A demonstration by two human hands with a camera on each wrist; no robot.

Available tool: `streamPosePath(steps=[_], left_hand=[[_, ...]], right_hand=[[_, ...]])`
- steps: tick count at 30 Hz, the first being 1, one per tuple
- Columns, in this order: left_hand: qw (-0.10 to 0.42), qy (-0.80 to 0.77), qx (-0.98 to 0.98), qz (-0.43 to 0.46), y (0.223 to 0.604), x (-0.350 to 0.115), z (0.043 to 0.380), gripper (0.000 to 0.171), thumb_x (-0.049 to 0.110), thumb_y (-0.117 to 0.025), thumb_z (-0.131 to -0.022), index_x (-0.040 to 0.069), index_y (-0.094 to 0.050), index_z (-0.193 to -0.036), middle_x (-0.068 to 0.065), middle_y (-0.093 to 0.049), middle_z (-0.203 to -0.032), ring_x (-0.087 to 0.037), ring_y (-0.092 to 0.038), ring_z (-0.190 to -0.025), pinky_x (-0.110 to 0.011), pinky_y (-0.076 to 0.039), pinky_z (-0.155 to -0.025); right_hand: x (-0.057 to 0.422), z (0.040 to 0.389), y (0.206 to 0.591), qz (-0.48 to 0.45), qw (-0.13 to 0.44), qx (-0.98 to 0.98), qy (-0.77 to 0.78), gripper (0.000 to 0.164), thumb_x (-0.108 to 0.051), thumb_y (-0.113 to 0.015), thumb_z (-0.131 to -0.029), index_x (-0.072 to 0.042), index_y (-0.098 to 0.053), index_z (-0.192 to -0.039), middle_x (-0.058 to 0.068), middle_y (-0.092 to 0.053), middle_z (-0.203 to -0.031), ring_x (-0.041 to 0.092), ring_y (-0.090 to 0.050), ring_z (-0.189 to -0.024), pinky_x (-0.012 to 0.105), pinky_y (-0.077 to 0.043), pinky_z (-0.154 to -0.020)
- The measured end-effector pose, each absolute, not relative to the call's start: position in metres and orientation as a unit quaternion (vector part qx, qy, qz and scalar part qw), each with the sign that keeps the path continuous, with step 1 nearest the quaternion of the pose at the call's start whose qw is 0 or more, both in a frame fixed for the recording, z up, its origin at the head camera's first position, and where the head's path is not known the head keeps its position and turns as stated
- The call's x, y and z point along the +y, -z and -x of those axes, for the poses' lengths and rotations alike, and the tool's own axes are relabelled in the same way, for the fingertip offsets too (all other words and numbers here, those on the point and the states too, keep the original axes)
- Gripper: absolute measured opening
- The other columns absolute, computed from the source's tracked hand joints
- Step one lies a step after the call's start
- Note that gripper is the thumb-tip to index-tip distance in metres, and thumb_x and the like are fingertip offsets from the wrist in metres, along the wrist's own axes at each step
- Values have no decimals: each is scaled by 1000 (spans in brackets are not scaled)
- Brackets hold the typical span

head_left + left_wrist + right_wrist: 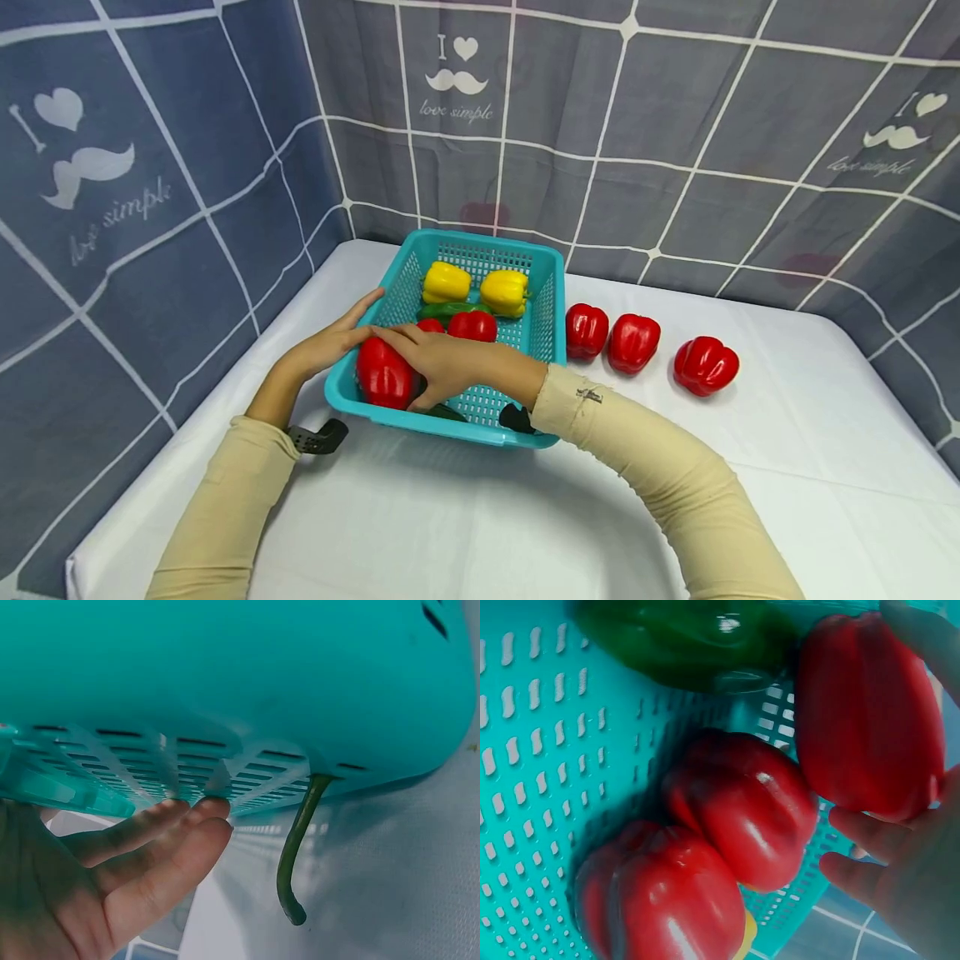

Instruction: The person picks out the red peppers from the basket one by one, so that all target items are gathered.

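Observation:
Inside the turquoise basket (551,333), my right hand (457,362) grips a red bell pepper (384,375) at the near left corner, its thumb on the near side and fingers over the top. In the right wrist view, that red bell pepper (866,720) is beside two other red bell peppers and a green pepper (690,641). My left hand (330,346) is at the basket's left rim. Its fingers (161,877), fairly straight, reach along the outside wall in the left wrist view. A green stem (296,851) pokes out through a slot there.
Two yellow bell peppers (447,283) lie at the basket's far end, near a green pepper (453,310) and red ones (472,326). Right of the basket, three red bell peppers (633,342) sit on the white cloth (787,433). Checked grey-blue curtains (570,167) hang behind and at the sides.

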State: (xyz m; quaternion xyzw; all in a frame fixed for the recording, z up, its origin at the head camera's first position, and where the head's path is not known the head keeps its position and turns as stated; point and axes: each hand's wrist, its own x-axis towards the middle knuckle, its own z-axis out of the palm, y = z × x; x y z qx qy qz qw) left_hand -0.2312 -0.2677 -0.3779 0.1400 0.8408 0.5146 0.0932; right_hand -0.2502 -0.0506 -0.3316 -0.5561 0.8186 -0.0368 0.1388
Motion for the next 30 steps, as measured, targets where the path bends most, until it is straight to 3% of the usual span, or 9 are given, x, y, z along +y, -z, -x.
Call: streamPosePath(steps=[11,25,30], left_hand=[[99,-519,837,-143,377,-268,230,63,20,-31,-94,20,1,-148,-13,5,-153,-44,-10,-136,-62,-27,-101],[103,-524,833,-144,376,-267,230,62,20,-31,-96,20,3,-148,-13,5,-153,-44,-10,-136,-62,-25,-102],[105,-518,837,-141,376,-266,230,62,18,-31,-95,21,3,-148,-15,3,-153,-45,-23,-132,-61,-28,-101]], right_hand=[[-53,251,335,537,138,831,43,112,-40,-76,-69,-21,0,-147,2,-22,-148,20,-35,-127,32,-49,-89],[-51,251,334,545,96,833,25,108,-46,-75,-68,-22,-7,-147,2,-34,-138,16,-38,-120,31,-50,-87],[-49,252,333,547,83,832,27,103,-45,-76,-67,-18,-15,-146,2,-38,-134,15,-37,-120,31,-49,-89]])
